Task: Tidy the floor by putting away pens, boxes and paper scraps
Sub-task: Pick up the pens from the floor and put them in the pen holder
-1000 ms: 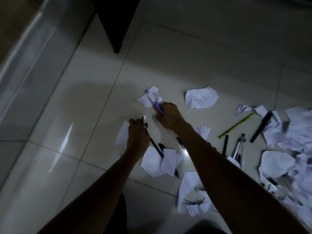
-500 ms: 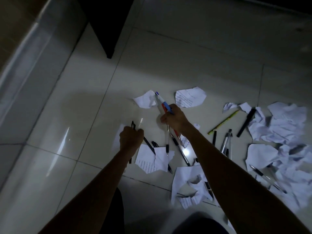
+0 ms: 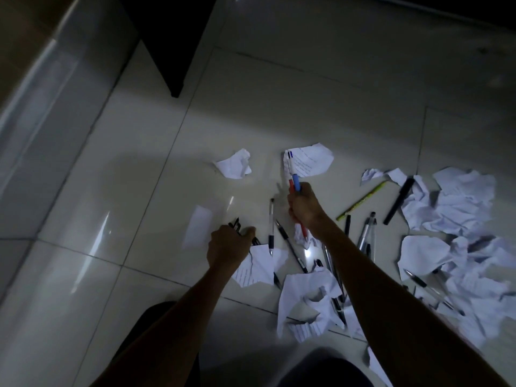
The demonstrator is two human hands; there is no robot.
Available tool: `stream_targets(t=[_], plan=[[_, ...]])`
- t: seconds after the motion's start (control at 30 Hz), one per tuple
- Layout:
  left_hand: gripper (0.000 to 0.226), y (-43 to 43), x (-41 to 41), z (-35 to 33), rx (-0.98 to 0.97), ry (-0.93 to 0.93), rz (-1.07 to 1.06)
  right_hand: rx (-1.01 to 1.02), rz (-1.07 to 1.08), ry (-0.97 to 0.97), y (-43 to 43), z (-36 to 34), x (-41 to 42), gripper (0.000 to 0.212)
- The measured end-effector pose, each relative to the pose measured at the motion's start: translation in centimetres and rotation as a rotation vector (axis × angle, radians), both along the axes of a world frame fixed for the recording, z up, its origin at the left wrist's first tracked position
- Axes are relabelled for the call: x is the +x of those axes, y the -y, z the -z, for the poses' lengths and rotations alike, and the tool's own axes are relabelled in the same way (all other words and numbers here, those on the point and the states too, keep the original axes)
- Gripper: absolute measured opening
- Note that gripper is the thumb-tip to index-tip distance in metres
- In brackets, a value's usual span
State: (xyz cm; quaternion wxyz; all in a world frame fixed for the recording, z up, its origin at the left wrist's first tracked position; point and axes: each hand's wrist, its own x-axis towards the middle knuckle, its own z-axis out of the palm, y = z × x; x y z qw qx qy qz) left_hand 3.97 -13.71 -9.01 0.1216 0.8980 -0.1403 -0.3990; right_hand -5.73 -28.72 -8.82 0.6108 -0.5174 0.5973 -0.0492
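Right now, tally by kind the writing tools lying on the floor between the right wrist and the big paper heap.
Yellow pencil: 1
Black marker: 1
Short black pen: 1
Clear pens: 2
Total: 5
Pens lower down, partly under the paper heap, are not counted.

The left hand (image 3: pixel 229 247) closes over a bunch of black pens (image 3: pixel 236 224) — only their ends poke out past the knuckles, so the number is unclear. The right hand (image 3: pixel 304 208) hides the middles of its coloured pens (image 3: pixel 296 184). Right of that hand the paper heap (image 3: pixel 460 208) runs off the picture's edge and half buries a pen (image 3: pixel 417 280). Just beyond the right hand, the writing on a scrap (image 3: pixel 312 160) is too small to read. Far beyond the left hand a dark block (image 3: pixel 167 37) is cut by the top edge — too dim to name.
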Motion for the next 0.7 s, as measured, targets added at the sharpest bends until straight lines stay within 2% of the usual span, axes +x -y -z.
stream_targets(t=[0.07, 0.2, 0.33, 0.47, 0.7], plan=[[0.059, 0.3, -0.6, 0.0, -0.002, 0.008, 0.007, -0.074, -0.101, -0.061, -0.7, 0.6, -0.3, 0.008], [0.071, 0.4, -1.1, -0.1, 0.005, 0.004, 0.035, -0.238, -0.312, -0.199, -3.3, 1.7, 0.1, 0.021], [0.065, 0.3, -1.5, -0.1, -0.013, 0.012, 0.119, -0.225, -0.375, -0.317, -4.9, 2.6, 0.4, 0.038], [0.041, 0.4, -1.7, -0.1, -0.028, 0.044, 0.121, -0.378, -0.485, -0.381, -5.2, 2.7, 0.9, 0.037], [0.036, 0.8, -1.9, -0.2, -0.028, 0.049, 0.089, -0.263, -0.483, -0.386, -3.9, 2.0, 1.2, 0.03]])
